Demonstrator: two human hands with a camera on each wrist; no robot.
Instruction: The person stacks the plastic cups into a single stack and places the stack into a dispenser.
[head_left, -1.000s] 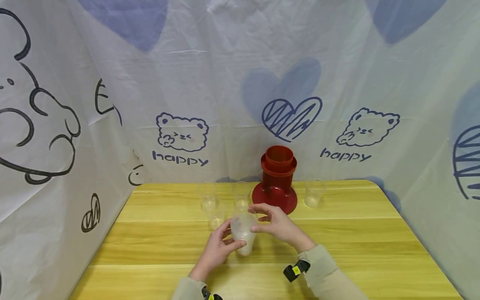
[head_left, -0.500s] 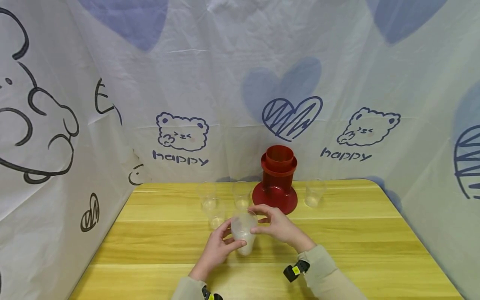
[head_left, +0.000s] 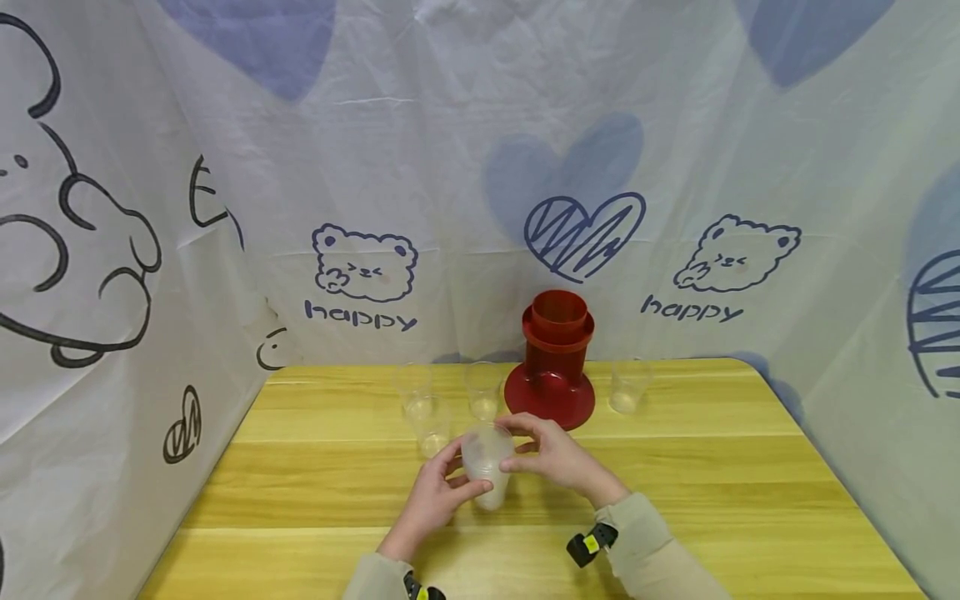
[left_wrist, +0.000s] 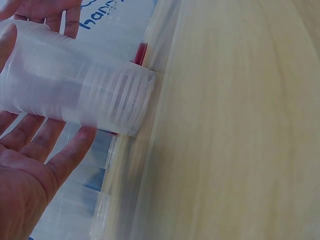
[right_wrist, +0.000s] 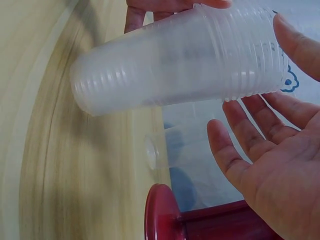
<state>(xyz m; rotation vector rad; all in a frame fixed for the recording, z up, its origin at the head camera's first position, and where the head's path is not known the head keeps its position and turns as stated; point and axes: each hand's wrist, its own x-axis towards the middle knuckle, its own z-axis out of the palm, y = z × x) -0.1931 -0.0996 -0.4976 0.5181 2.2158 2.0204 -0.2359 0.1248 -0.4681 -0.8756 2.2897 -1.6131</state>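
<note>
In the head view, a stack of nested clear plastic cups point(head_left: 487, 471) is held above the middle of the table, its rims tilted up. My left hand point(head_left: 435, 497) grips it from the left, thumb across the near side. From the right, my right hand point(head_left: 553, 454) curls its thumb and fingers about the rims at the top. Several rims sit close together on the stack point(right_wrist: 180, 55) in the right wrist view, with right-hand fingers along them. The stack's ridged base point(left_wrist: 122, 100) points towards the wooden table in the left wrist view.
A red flanged stand point(head_left: 555, 358) rises at the back of the wooden table point(head_left: 712, 500). Single clear cups stand left of it, such as one cup point(head_left: 432, 429) near the left hand, and another cup point(head_left: 627, 390) stands right. A printed cloth point(head_left: 465, 167) hangs behind.
The right hand has come slightly nearer with the top rim, which now sits lower on the stack. The left hand and the standing cups stay in place.
</note>
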